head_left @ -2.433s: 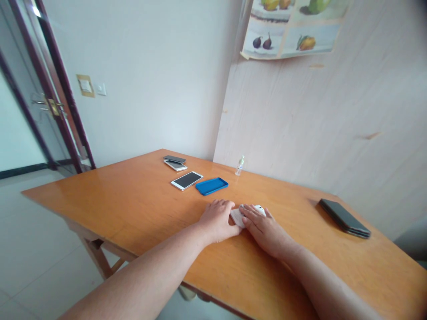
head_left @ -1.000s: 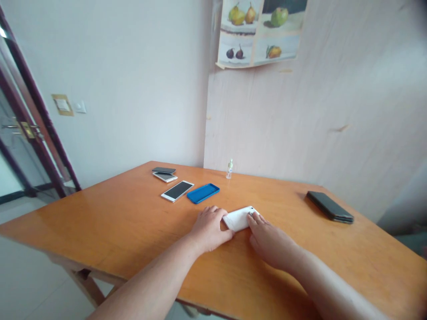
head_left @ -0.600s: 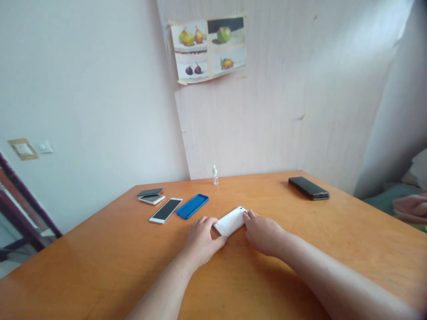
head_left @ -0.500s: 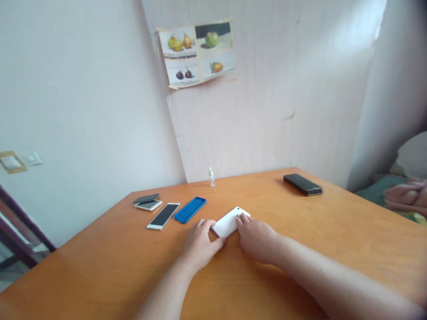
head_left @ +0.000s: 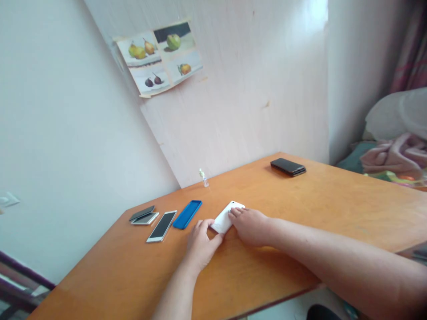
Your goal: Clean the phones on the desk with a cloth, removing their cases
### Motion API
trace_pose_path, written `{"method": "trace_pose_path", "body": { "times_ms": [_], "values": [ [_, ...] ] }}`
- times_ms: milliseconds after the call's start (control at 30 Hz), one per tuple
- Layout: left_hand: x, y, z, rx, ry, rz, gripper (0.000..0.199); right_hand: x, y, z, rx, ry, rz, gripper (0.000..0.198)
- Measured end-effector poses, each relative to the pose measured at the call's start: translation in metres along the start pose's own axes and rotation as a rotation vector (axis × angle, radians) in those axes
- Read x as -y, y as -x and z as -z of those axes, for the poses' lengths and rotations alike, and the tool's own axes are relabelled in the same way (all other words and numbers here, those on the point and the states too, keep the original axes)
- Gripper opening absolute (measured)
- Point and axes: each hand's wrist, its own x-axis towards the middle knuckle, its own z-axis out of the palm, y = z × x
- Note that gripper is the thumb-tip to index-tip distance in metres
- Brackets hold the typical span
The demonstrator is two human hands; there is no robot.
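A white smartphone (head_left: 224,218) lies back side up on the wooden table, its camera at the far end. My left hand (head_left: 202,243) grips the near end, thumb on one side and fingers on the other. On the phone's right part rest the bent fingertips of my right hand (head_left: 248,224), held close together; a small dark spot shows beside them, too small to name. Left of the hands lies a blue phone case (head_left: 187,214), hollow side up. Beside it is another white phone (head_left: 162,226) with its dark screen up.
A dark flat device leans on a white one (head_left: 146,218) at the table's left edge. A small clear bottle (head_left: 203,178) stands near the wall. Stacked black phones (head_left: 288,167) lie at the back right. The table's near edge (head_left: 276,303) shows below my right arm.
The camera view has turned to the right and tilted, so the table's near edge now shows. Both hands stay at the white smartphone; my right fingers have shifted only slightly.
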Motion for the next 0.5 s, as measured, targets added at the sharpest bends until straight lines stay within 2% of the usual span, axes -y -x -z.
{"method": "trace_pose_path", "body": {
  "times_ms": [100, 167, 300, 367, 433, 500],
  "values": [
    [0.003, -0.001, -0.002, -0.019, 0.006, -0.017, 0.034, 0.019, 0.002, -0.008, -0.106, -0.107, 0.199, 0.055],
    [0.003, -0.002, -0.002, -0.023, 0.009, -0.01, 0.035, 0.019, 0.002, -0.01, -0.122, -0.134, 0.24, 0.056],
    [-0.001, -0.002, -0.001, -0.008, -0.001, 0.036, 0.038, -0.013, -0.006, -0.005, -0.018, -0.049, 0.009, 0.051],
    [-0.002, -0.002, -0.001, -0.008, -0.005, 0.053, 0.04, -0.025, -0.008, -0.004, -0.008, -0.023, -0.087, 0.053],
    [-0.002, -0.003, -0.001, -0.01, -0.003, 0.055, 0.04, -0.023, -0.009, -0.005, -0.014, -0.019, -0.089, 0.052],
    [-0.001, -0.003, -0.001, -0.011, -0.001, 0.046, 0.039, -0.009, -0.008, -0.009, -0.045, -0.051, 0.019, 0.051]
  ]
}}
